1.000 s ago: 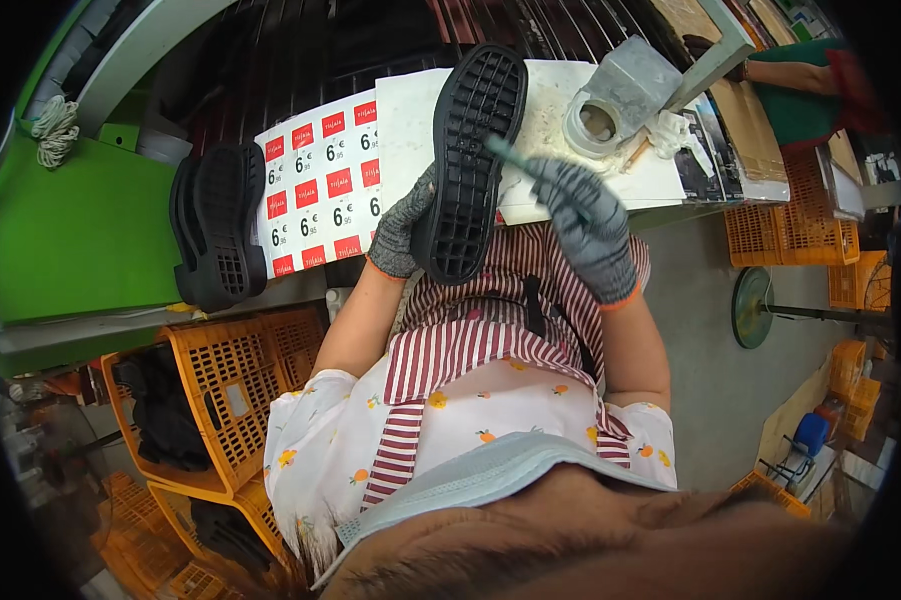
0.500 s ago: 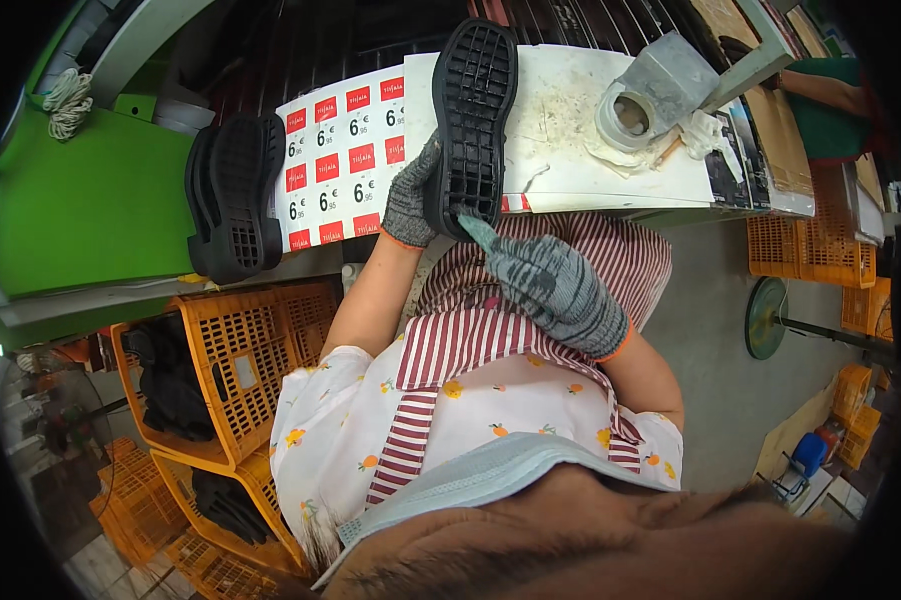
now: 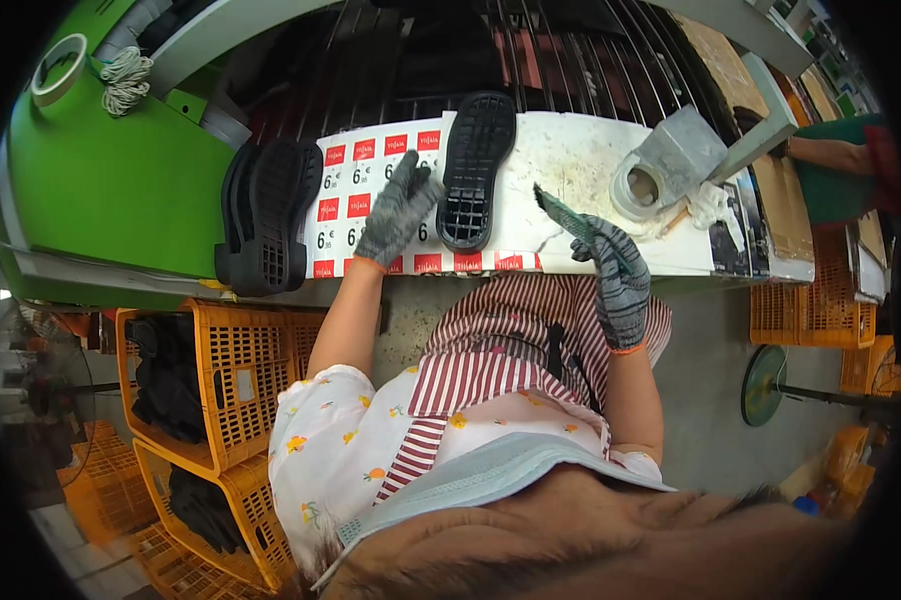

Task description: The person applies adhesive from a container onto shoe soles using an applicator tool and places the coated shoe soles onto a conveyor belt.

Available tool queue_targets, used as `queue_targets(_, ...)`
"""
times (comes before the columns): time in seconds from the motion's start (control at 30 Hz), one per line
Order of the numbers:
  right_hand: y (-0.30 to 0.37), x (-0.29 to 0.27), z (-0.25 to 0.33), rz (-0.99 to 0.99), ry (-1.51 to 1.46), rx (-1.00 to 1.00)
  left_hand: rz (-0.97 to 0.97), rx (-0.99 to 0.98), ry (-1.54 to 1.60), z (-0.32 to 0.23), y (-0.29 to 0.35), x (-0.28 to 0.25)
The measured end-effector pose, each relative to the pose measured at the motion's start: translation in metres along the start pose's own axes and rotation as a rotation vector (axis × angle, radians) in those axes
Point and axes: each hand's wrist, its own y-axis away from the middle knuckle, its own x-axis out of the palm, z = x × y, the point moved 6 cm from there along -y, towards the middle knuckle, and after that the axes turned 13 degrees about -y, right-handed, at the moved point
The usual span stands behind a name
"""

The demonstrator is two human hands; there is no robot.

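A black shoe sole (image 3: 476, 165) lies on the white board, its gridded inner side facing up and its heel end toward me. Beside its left edge is my left hand (image 3: 398, 217) in a grey knitted glove, fingers apart and holding nothing. My right hand (image 3: 618, 275), gloved the same way, grips a green-handled brush (image 3: 568, 215) with a dark tip pointing up and left. The brush is apart from the sole. More black soles (image 3: 270, 215) stand close together at the left, between the green surface and the printed sheet.
A grey metal holder with a round cup (image 3: 642, 186) stands on the right of the white board (image 3: 570, 150). Metal rollers (image 3: 610, 60) run behind it. Orange crates (image 3: 240, 380) with black pieces are stacked at the lower left. String (image 3: 125, 80) and a tape roll (image 3: 60, 70) lie upper left.
The sole, held up by my left hand before, now lies on the board. My left hand has let go of it. My right hand has moved right with the brush, away from the sole.
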Motion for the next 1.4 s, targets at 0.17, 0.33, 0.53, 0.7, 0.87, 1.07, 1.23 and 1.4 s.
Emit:
queue_targets(0.17, -0.030, -0.022, -0.047, -0.138, -0.309, 0.067, 0.299, -0.017, 0.387, -0.026, 0.037, 0.045)
queue_targets(0.33, -0.043, -0.031, -0.073, -0.161, 0.193, -0.148, -0.093, 0.296, -0.638, -0.019, 0.030, 0.045)
queue_targets(0.53, -0.042, -0.034, -0.100, -0.327, -0.816, 0.154, -0.165, 0.338, 0.020, -0.003, 0.029, 0.035)
queue_targets(0.7, -0.040, -0.039, -0.099, -0.295, -0.742, 0.147, -0.262, 0.420, 0.270, -0.048, 0.051, -0.008)
queue_targets(0.87, -0.039, -0.036, -0.098, -0.266, -0.738, 0.179, -0.543, 0.803, -0.018, -0.123, 0.070, -0.045)
queue_targets(1.07, -0.039, -0.036, -0.100, -0.223, -0.682, 0.165, -0.913, 1.041, -0.384, -0.218, 0.026, -0.088)
queue_targets(1.23, -0.039, -0.042, -0.103, -0.272, -0.694, 0.153, -0.678, 1.038, -0.229, -0.289, -0.084, -0.121)
queue_targets(1.4, -0.040, -0.021, -0.088, -0.207, -0.579, 0.152, -1.179, 0.542, -0.967, -0.241, -0.174, -0.171)
